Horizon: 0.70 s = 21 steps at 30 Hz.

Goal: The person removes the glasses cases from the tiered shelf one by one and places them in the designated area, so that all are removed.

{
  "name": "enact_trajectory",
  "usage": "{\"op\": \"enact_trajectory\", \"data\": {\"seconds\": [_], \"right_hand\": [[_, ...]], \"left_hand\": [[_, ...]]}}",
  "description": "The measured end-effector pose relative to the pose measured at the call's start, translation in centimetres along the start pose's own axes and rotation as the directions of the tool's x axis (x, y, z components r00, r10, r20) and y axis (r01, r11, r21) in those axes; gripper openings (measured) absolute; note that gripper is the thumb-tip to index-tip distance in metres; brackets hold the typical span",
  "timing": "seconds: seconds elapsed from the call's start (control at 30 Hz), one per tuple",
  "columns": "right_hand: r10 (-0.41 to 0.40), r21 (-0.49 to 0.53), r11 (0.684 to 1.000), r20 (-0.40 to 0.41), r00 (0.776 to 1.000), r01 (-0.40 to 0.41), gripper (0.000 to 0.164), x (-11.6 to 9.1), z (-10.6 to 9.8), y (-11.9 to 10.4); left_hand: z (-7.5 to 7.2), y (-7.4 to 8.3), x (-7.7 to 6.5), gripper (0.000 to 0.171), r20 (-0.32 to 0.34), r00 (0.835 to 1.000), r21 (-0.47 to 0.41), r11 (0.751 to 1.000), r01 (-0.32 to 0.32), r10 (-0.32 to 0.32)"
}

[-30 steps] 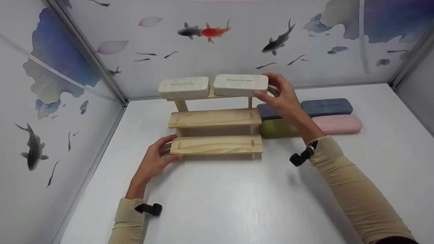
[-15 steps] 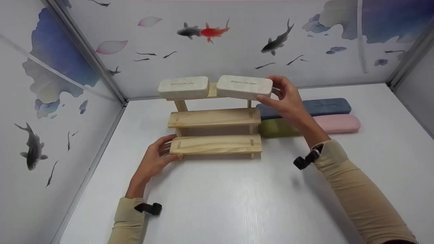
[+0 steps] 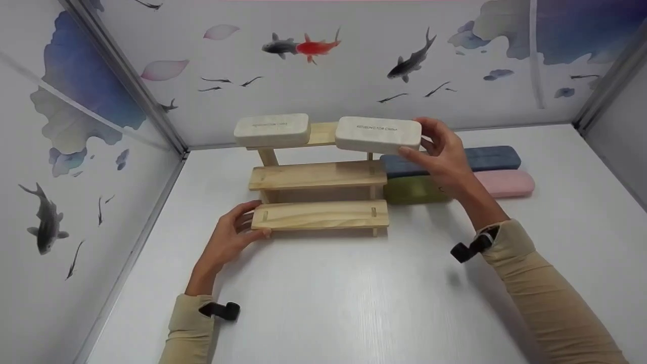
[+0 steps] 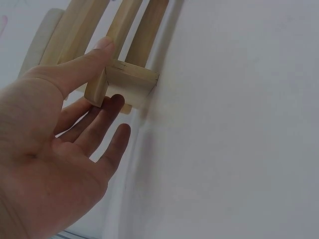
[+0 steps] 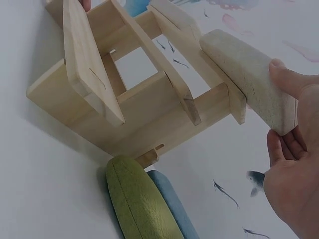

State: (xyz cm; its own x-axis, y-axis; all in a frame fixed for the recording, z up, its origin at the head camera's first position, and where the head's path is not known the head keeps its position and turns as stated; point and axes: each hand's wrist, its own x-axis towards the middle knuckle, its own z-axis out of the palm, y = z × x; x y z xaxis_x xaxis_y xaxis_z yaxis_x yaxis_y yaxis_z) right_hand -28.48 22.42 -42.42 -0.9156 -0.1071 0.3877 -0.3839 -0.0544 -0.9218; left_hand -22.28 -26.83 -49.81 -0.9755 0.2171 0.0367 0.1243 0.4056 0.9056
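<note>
My right hand (image 3: 445,157) pinches the right end of a white glasses case (image 3: 376,135) with small lettering on its lid. Thumb and fingers sit on opposite sides of the case (image 5: 244,74). It slants across the right end of the top tier of a three-tier wooden display stand (image 3: 319,216) and sticks out past it. My left hand (image 3: 225,240) grips the left end of the stand's lowest tier, thumb on the front edge and fingers behind. A second white glasses case (image 3: 271,131) rests on the top tier's left half.
Right of the stand lie a green case (image 3: 414,190), a pink case (image 3: 505,183) and blue cases (image 3: 495,157), partly hidden by the right hand and forearm. A white wall (image 3: 354,86) printed with fish stands close behind the stand.
My right hand has drawn the right white glasses case to the right and slightly toward me, turning it askew and widening the gap to the other white case. The left hand stays put.
</note>
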Motion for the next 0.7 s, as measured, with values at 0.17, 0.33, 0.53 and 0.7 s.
{"op": "enact_trajectory", "data": {"seconds": [0.17, 0.33, 0.53, 0.7], "right_hand": [[-0.015, 0.0, 1.0, -0.006, 1.0, 0.015, 0.065, -1.0, -0.5, 0.0], [-0.032, -0.022, 0.999, -0.013, 0.999, 0.032, 0.068, -1.9, -0.8, -0.2], [-0.043, -0.032, 0.999, -0.031, 0.999, 0.042, 0.067, -2.8, -1.1, -0.3], [-0.046, -0.033, 0.998, -0.049, 0.998, 0.045, 0.067, -3.3, -1.3, -0.3]], "left_hand": [[-0.1, 0.0, 0.1, 0.082, 0.006, 1.0, -0.012, 1.0, -0.004, 0.004], [-0.1, 0.1, 0.1, 0.083, -0.003, 1.0, -0.001, 1.0, -0.001, 0.001], [0.0, 0.2, 0.0, 0.082, -0.017, 1.0, 0.027, 1.0, -0.001, 0.001], [0.0, 0.3, 0.0, 0.081, -0.013, 1.0, 0.03, 0.999, -0.016, 0.016]]}}
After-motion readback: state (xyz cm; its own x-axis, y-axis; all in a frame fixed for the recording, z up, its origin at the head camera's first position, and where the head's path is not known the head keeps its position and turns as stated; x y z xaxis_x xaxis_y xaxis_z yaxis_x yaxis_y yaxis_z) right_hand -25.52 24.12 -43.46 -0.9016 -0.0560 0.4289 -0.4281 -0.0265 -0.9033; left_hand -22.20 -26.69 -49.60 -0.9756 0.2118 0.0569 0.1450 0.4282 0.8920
